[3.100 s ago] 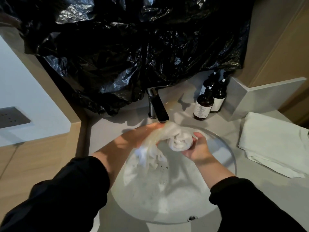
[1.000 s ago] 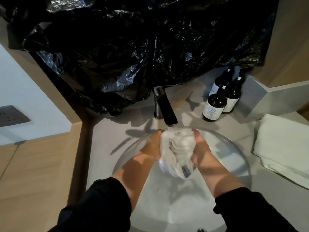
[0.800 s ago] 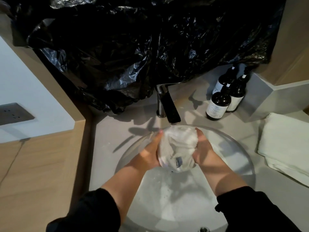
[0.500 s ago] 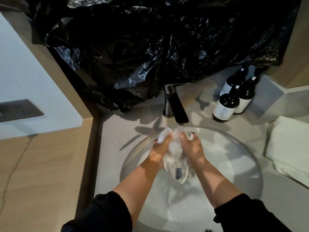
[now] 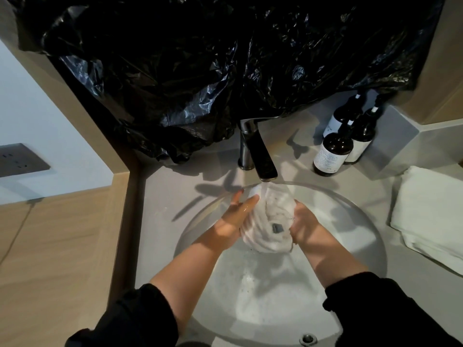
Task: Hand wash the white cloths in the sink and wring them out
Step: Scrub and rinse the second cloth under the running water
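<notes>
A wet white cloth [image 5: 269,221], bunched into a ball with a small dark label showing, is pressed between my two hands over the round sink [image 5: 360,221]. My left hand [image 5: 234,217] lies flat against its left side with fingers stretched toward the tap. My right hand [image 5: 302,222] cups its right side. Water runs from the dark faucet [image 5: 260,156] straight onto the top of the cloth. Foamy water lies in the basin below. More folded white cloths [image 5: 433,211] rest on the counter at the right.
Three dark pump bottles [image 5: 337,149] stand behind the sink at the right. A black plastic sheet [image 5: 200,58] hangs over the wall above the faucet. A wooden ledge [image 5: 57,259] and a wall socket [image 5: 17,160] are at the left.
Half a second ago both hands squeezed the cloth tightly together. Now they have spread apart, the cloth bulges wider between them, and my left fingers have straightened out.
</notes>
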Motion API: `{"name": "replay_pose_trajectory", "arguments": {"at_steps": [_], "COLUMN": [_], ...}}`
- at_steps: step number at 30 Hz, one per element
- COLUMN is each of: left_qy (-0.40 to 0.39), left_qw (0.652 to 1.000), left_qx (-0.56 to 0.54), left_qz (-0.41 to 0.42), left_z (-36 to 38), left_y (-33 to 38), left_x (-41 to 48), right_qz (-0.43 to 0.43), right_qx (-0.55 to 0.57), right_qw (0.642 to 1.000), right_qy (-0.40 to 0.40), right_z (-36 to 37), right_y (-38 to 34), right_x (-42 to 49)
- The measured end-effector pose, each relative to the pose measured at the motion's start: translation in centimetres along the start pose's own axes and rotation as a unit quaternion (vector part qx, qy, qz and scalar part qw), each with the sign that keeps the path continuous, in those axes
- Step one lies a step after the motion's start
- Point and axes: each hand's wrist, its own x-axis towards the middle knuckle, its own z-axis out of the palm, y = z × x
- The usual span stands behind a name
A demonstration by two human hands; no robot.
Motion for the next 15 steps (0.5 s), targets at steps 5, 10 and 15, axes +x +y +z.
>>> {"name": "replay_pose_trajectory", "arguments": {"at_steps": [5, 10, 15], "left_qy": [-0.015, 0.193, 0.22], "left_qw": [0.984, 0.971, 0.975], "left_qx": [0.164, 0.129, -0.031], "left_qz": [0.066, 0.057, 0.02], "left_z": [-0.1, 1.9, 2.6], "left_y": [-1.8, -2.4, -1.3], "left_x": [-2.1, 0.6, 2.3], "right_qz": [0.06, 0.065, -0.033], "right_qx": [0.017, 0.025, -0.129], "right_qw": [0.998, 0.997, 0.988], "right_qy": [-0.016, 0.038, 0.081], "right_z": [1.2, 1.2, 0.4], "right_y": [0.7, 1.0, -0.3], "right_x": [-0.4, 0.1, -0.3]}}
